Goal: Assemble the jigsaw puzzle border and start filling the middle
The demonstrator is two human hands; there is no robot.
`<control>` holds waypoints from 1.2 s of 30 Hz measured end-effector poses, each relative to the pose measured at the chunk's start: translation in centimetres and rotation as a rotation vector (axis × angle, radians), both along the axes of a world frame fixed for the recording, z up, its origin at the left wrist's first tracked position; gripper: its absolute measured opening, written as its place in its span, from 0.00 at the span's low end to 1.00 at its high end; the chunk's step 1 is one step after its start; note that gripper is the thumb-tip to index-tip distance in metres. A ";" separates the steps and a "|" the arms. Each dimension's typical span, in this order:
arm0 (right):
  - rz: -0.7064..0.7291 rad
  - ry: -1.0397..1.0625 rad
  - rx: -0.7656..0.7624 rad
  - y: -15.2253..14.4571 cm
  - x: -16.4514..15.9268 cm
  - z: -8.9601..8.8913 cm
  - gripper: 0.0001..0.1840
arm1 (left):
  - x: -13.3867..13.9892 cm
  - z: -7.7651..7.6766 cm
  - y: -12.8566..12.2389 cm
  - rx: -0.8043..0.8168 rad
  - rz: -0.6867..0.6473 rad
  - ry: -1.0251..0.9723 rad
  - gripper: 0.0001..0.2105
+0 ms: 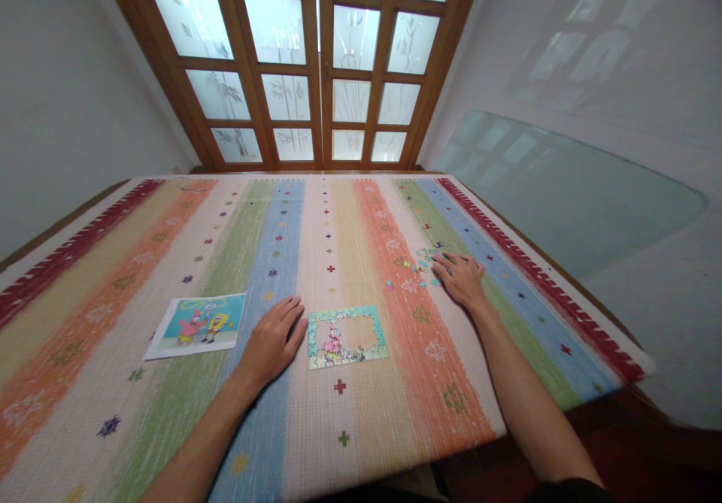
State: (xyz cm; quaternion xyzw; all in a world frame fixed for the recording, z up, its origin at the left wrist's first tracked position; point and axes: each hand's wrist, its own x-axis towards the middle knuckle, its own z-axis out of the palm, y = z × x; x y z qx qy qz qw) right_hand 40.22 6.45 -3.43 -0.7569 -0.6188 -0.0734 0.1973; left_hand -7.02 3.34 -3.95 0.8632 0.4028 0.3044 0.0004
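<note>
My left hand lies flat on the tablecloth, its fingertips close to the left edge of a jigsaw puzzle. The puzzle's border is joined all round, with a pink figure assembled at its left and a gap in the middle where the cloth shows. Off to the right, my right hand rests with fingers apart at the edge of a loose cluster of small puzzle pieces. Its fingertips touch or cover some pieces; none is visibly gripped. Left of my left hand lies a printed reference picture of two cartoon characters.
A striped, patterned tablecloth covers the table, whose near edge runs just in front of me. Wooden doors with frosted panes stand beyond the far edge. A pale glass panel is at the right wall.
</note>
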 end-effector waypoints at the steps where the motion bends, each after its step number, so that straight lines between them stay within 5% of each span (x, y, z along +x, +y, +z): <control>1: 0.000 -0.003 0.001 0.0 0.0 0.0 0.22 | 0.0 0.1 0.0 0.001 0.001 0.002 0.14; 24: -0.064 0.022 0.033 -0.1 0.0 0.5 0.27 | -0.1 0.0 -0.1 -0.020 0.014 0.021 0.16; 36: -0.138 0.068 0.166 -0.2 -1.0 1.3 0.24 | -0.2 -0.1 -0.1 -0.053 0.011 0.012 0.16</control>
